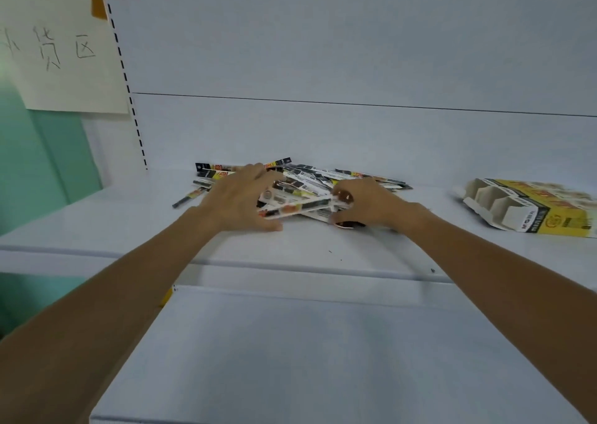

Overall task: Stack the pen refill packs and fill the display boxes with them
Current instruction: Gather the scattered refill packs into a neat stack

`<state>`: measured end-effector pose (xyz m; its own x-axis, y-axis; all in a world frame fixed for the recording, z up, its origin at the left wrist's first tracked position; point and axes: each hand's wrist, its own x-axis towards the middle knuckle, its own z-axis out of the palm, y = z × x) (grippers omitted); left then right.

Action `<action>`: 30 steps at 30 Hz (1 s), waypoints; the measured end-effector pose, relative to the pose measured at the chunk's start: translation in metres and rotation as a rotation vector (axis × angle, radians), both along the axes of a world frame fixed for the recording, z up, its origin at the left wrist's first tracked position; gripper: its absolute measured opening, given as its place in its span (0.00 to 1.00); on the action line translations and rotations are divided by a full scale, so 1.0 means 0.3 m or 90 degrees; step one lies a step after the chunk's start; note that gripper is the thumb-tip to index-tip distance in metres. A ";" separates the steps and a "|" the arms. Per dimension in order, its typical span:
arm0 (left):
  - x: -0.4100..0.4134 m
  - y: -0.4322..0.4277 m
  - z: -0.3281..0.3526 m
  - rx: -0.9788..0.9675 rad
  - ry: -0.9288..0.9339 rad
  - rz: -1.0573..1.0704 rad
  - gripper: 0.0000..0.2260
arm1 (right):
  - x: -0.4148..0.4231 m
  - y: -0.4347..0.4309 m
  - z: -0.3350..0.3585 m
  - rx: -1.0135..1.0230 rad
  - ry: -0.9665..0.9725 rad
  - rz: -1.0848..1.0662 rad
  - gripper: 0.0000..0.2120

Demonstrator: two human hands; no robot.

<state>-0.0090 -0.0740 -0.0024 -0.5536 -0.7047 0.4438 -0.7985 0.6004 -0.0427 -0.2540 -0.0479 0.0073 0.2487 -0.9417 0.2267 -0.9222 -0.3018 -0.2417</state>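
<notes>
A loose heap of pen refill packs [310,181], long narrow cards in black, white and yellow, lies on the white shelf [129,226]. My left hand [240,199] reaches over the heap's left end, fingers spread and curved around the packs. My right hand [365,204] grips the right end of a small bunch of packs [300,208] held edge-up between both hands. A yellow display box [529,207] with empty cardboard compartments lies on its back at the shelf's right side.
A stray pack [189,195] lies left of the heap. A paper sign [61,52] is taped to the shelf's left upright. A lower white shelf [290,359] juts out beneath my arms. A green wall [42,165] stands at the left.
</notes>
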 end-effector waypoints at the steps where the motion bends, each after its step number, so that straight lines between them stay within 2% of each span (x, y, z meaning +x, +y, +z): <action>1: -0.021 0.011 -0.004 -0.026 -0.011 -0.009 0.38 | 0.023 0.013 -0.001 0.008 -0.032 0.024 0.27; 5: -0.068 0.029 -0.029 -0.060 -0.047 -0.011 0.36 | 0.063 0.069 0.021 0.054 -0.079 0.112 0.32; 10: -0.072 0.050 -0.021 -0.087 -0.088 0.032 0.38 | -0.040 0.068 0.012 0.176 -0.010 0.002 0.34; 12: -0.090 0.062 -0.014 -0.028 -0.094 -0.001 0.38 | -0.044 0.057 -0.006 0.140 -0.004 -0.022 0.30; 14: -0.118 0.075 -0.012 0.044 -0.081 -0.033 0.38 | -0.015 0.050 -0.016 0.052 -0.015 0.021 0.27; 17: -0.151 0.088 -0.005 0.100 -0.070 -0.023 0.37 | 0.033 0.045 -0.015 -0.032 0.002 0.110 0.30; 20: -0.140 0.078 0.002 0.161 -0.099 0.012 0.38 | 0.005 0.026 -0.005 -0.001 0.092 0.013 0.34; 23: -0.119 0.058 0.011 0.154 -0.125 0.019 0.39 | -0.029 0.004 -0.001 0.039 0.151 -0.063 0.26; 27: -0.114 0.037 0.014 0.145 -0.182 0.016 0.42 | -0.004 -0.018 0.004 -0.032 0.168 -0.057 0.24; 28: -0.113 0.033 0.014 0.167 -0.164 0.012 0.43 | 0.000 -0.023 0.007 -0.038 0.166 -0.058 0.24; 30: -0.109 0.031 0.022 0.227 -0.053 -0.002 0.43 | 0.004 -0.031 0.011 -0.037 0.162 -0.072 0.24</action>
<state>-0.0416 -0.0646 0.0042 -0.5800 -0.8051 0.1246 -0.7991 0.5920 0.1053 -0.2529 -0.0572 0.0107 0.1992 -0.9537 0.2252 -0.9795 -0.2008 0.0162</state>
